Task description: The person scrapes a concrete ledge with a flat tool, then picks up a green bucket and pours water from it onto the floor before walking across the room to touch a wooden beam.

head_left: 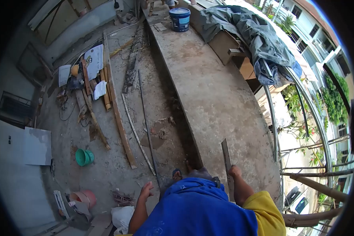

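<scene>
My right hand [235,171] is closed around a long, flat, straight-edged metal tool [226,154], which looks like a plastering blade seen nearly edge-on. It is held over the near end of a raised concrete ledge [220,106], its length pointing away from me. On the other side of my body, my left hand [146,190] hangs over the floor with fingers spread and nothing in it. Far along the ledge stands a blue bucket [179,20] with pale material around its top.
The ledge drops on its left to a floor with timber [118,114], a thin dark pipe [146,126], papers [94,63], a green bucket [84,157] and a pink bucket [84,198]. Grey tarpaulin [259,39] drapes over boards at the far right. Poles [318,190] edge the open drop at right.
</scene>
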A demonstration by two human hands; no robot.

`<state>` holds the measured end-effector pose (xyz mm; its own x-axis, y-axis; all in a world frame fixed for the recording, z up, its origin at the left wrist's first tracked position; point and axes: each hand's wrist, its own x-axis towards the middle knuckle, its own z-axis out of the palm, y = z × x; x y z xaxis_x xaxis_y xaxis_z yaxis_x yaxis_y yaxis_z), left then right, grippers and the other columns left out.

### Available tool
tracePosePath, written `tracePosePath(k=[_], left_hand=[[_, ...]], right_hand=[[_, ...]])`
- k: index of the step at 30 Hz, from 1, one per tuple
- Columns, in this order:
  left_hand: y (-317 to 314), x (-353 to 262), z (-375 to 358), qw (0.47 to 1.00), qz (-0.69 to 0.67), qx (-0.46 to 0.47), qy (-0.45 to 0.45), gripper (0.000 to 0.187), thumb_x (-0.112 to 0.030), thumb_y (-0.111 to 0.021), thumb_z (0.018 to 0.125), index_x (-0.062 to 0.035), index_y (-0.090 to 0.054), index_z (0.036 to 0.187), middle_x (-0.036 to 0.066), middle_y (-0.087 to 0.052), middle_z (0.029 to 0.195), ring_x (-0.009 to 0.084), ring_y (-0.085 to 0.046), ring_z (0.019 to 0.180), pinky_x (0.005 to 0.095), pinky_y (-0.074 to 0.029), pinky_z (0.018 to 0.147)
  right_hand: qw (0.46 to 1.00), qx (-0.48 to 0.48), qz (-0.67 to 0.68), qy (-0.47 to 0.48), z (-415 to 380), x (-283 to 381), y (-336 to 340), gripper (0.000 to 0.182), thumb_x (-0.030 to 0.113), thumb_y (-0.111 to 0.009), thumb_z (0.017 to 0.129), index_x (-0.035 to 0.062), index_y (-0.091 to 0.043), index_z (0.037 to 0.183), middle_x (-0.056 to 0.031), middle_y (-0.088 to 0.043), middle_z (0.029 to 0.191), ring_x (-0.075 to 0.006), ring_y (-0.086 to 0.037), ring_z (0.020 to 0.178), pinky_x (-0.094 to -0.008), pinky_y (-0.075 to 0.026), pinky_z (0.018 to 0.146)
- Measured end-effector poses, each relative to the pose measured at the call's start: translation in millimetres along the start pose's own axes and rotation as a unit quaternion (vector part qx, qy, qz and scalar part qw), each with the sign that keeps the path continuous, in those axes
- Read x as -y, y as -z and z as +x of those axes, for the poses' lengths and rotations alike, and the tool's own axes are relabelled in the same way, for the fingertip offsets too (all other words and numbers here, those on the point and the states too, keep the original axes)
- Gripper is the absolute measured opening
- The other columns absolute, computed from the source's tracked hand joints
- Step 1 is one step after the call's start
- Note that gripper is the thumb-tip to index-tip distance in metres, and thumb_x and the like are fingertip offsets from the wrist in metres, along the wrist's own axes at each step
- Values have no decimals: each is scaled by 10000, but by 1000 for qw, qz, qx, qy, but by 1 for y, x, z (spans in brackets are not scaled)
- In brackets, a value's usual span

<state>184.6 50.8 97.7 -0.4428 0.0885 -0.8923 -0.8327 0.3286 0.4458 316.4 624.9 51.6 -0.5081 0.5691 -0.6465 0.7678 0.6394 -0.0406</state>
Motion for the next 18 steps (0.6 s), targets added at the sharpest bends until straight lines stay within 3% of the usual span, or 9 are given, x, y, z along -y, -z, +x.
tracePosePath(k=[3, 4, 7, 11, 12, 15, 18], left_hand=[[-17, 16, -26, 997, -56, -47, 19, 737, -508, -561, 904, -69, -345, 1456, 216, -452, 1412, 242, -660, 864, 330, -548, 625], [-28, 14, -43, 991, -111, -57, 48, 728, -504, -576, 898, -69, -371, 1445, 213, -438, 1423, 261, -613, 1057, 356, -550, 700], [-52, 57, -50, 985, -138, -81, 60, 707, -486, -573, 908, -51, -386, 1433, 209, -416, 1440, 298, -593, 1102, 396, -538, 759], [-92, 129, -53, 967, -242, -78, 15, 626, -470, -529, 951, -15, -465, 1376, 174, -564, 1301, 237, -577, 1130, 342, -480, 901], [-107, 145, -60, 946, -312, -77, -45, 592, -465, -476, 981, 17, -515, 1323, 149, -622, 1219, 198, -587, 1113, 318, -449, 952], [-130, 194, -59, 938, -313, -136, 62, 594, -482, -426, 993, 14, -543, 1297, 147, -611, 1246, 210, -598, 1106, 346, -436, 985], [-158, 226, -73, 849, -521, -85, 18, 581, -522, -404, 984, -33, -608, 1220, 122, -676, 1048, 201, -650, 870, 348, -504, 800]], right_hand=[[994, -38, -3, 99, 28, 35, 27, 351, 286, -625, 778, 51, -669, 1035, -203, -680, 1038, -361, -645, 1015, -434, -526, 855], [994, -22, 16, 107, 39, 47, 33, 394, 330, -691, 744, 42, -666, 1012, -216, -678, 1019, -367, -650, 995, -435, -529, 836], [986, -10, -14, 165, 54, 86, 53, 408, 333, -719, 727, 43, -667, 1009, -211, -684, 1007, -360, -658, 987, -439, -535, 831], [981, 77, -83, 159, 105, 121, 37, 428, 343, -727, 725, 52, -668, 1033, -201, -680, 1052, -335, -657, 1017, -440, -544, 835], [977, 84, -110, 165, 110, 132, 36, 428, 340, -724, 729, 51, -666, 1039, -195, -678, 1070, -328, -655, 1027, -437, -547, 837], [959, 60, -199, 195, 127, 180, 22, 427, 330, -716, 738, 62, -661, 1066, -180, -667, 1115, -322, -646, 1056, -428, -546, 854], [928, 57, -263, 257, 109, 240, 22, 429, 325, -710, 743, 89, -656, 1097, -155, -657, 1153, -322, -627, 1092, -425, -528, 895]])
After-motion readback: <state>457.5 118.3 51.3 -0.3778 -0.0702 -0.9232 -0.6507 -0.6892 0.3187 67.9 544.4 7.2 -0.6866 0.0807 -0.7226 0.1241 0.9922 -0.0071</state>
